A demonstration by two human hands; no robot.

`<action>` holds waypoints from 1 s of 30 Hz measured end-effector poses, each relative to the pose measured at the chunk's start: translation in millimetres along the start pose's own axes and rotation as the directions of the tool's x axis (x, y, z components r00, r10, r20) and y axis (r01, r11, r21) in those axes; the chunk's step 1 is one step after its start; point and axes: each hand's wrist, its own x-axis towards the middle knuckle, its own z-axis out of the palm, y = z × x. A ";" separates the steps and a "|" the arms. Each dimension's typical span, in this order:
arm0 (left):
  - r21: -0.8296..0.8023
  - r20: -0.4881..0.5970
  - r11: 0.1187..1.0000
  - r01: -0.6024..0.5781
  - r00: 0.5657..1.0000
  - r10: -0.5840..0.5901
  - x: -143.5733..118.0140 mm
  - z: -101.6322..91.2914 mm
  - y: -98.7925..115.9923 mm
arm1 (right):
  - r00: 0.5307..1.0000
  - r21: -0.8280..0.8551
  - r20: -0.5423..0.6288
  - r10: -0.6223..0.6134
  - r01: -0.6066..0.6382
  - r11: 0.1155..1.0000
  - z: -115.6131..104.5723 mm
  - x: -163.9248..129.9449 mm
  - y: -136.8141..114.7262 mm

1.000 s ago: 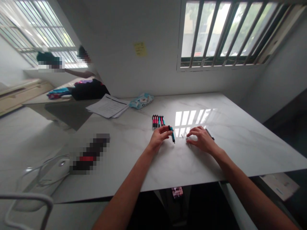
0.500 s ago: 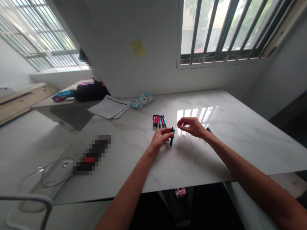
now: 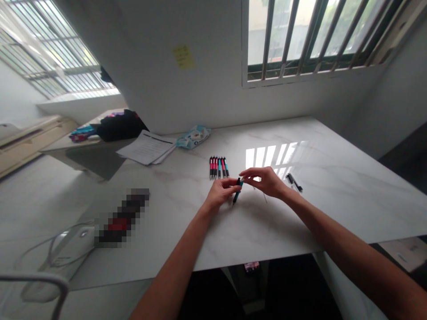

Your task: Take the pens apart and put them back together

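My left hand (image 3: pixel 219 194) holds a teal and black pen barrel (image 3: pixel 237 192) tilted just above the white marble table (image 3: pixel 233 226). My right hand (image 3: pixel 265 180) is pinched at the barrel's upper end; what its fingertips hold is too small to tell. A row of several red and teal pens (image 3: pixel 218 167) lies just behind my hands. A thin refill (image 3: pixel 264 196) lies on the table under my right hand. Black pen parts (image 3: pixel 294 181) lie to the right.
Papers (image 3: pixel 147 148) and a blue wipes pack (image 3: pixel 194 137) lie at the back left. A blurred dark object (image 3: pixel 122 218) and a white device with a cable (image 3: pixel 63 249) sit at the front left. A chair back (image 3: pixel 33 284) is at the lower left.
My right hand lifted from the table, pinched shut, and moved left to the top of the teal pen barrel. My left hand tilted the barrel. The view shifted upward slightly.
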 end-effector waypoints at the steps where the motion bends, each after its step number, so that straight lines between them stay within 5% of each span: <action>1: -0.006 0.000 1.000 0.002 1.000 -0.002 0.2 0.0 -0.2 | 1.000 -0.004 0.000 -0.006 0.006 1.000 -0.6 -0.3 -0.6; 21: -0.011 -0.007 1.000 -0.010 1.000 0.010 1.3 -1.7 -1.8 | 1.000 -0.108 -0.021 0.004 -0.006 0.994 1.8 -2.8 -7.4; 27: -0.082 -0.038 0.997 -0.003 0.999 0.000 2.6 -1.9 -5.8 | 0.997 -0.329 -0.040 -0.061 0.045 0.943 -38.2 -4.9 -1.2; 30: -0.109 -0.037 0.994 0.001 0.999 -0.005 4.1 -1.4 -8.2 | 0.995 -0.489 0.074 -0.070 0.097 0.867 -62.2 -14.1 5.6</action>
